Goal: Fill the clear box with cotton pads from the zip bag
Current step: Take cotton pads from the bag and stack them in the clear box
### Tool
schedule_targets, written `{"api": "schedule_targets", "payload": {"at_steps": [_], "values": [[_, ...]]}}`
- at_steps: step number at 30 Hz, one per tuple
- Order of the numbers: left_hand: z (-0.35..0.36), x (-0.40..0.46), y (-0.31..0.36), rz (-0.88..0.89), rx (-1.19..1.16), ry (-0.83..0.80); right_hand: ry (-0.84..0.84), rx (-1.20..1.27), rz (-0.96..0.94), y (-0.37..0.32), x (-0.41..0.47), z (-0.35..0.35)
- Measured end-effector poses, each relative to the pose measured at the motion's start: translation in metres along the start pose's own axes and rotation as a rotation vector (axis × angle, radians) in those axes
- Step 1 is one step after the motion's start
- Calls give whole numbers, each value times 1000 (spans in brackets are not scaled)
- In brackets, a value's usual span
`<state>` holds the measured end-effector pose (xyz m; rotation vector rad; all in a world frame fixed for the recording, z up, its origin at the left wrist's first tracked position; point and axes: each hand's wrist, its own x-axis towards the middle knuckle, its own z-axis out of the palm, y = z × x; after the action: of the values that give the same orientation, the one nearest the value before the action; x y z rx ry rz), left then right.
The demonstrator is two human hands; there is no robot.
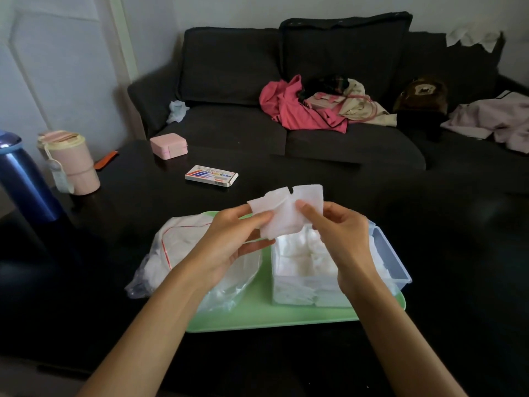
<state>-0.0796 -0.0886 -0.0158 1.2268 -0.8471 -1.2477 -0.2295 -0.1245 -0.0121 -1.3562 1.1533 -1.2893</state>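
Observation:
Both hands hold a small stack of white cotton pads [286, 213] in the air above the tray. My left hand [232, 236] pinches the stack's left side. My right hand [340, 233] pinches its right side, thumb on top. Below them, the clear box [303, 282] stands on the right of the green tray [274, 316], with white pads inside it. Its clear lid [392, 259] leans at the box's right. The zip bag [177, 253], with a red seal line and more pads inside, lies on the tray's left, partly under my left forearm.
The dark table holds a small printed carton [211, 175], a pink case [169, 145], a pink lidded cup [70, 161] and a blue bottle [20, 179] at the left. Behind is a dark sofa [315, 138] strewn with clothes.

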Motion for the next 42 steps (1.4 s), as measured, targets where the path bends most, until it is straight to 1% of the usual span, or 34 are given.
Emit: {"api": "schedule_targets", "payload": {"at_steps": [5,6,9,12,14,16,17,19,21,22,23,26,30,33,35,37,40,42], "values": [[2,3,-3,-37,-57,125,-12,196,93,-7,11,-19],[2,4,-4,-44,-58,138,-46,228,96,-9,14,-23],[3,4,-4,-80,-52,118,-259,325,95,-14,16,-32],[3,5,-6,-102,-83,100,-407,334,206,-13,16,-34],[4,6,-8,-76,-107,108,-452,277,291,-10,14,-32],[7,8,-9,-38,-139,109,-424,189,287,-7,14,-29],[11,10,-9,-19,-141,111,-374,151,248,-4,14,-28],[18,15,-10,39,-91,152,-215,58,138,1,13,-25],[25,19,-12,98,-4,183,-47,-107,24,8,15,-25],[28,19,-12,119,34,185,-16,-142,-5,11,16,-25],[29,20,-13,133,58,183,-21,-143,-4,12,16,-27],[24,20,-10,151,87,185,-106,-111,13,12,20,-35],[21,21,-5,114,132,146,-144,-80,63,12,24,-53],[24,20,-5,16,21,90,-160,-82,120,8,31,-75],[28,20,-4,-41,-76,17,-162,-83,157,1,39,-95],[33,20,-3,-86,-167,-61,-235,-186,170,-6,48,-114],[40,17,-2,-165,-314,-174,-449,-527,223,-16,59,-133],[42,17,-2,-204,-387,-230,-598,-736,195,-19,66,-138]]}}
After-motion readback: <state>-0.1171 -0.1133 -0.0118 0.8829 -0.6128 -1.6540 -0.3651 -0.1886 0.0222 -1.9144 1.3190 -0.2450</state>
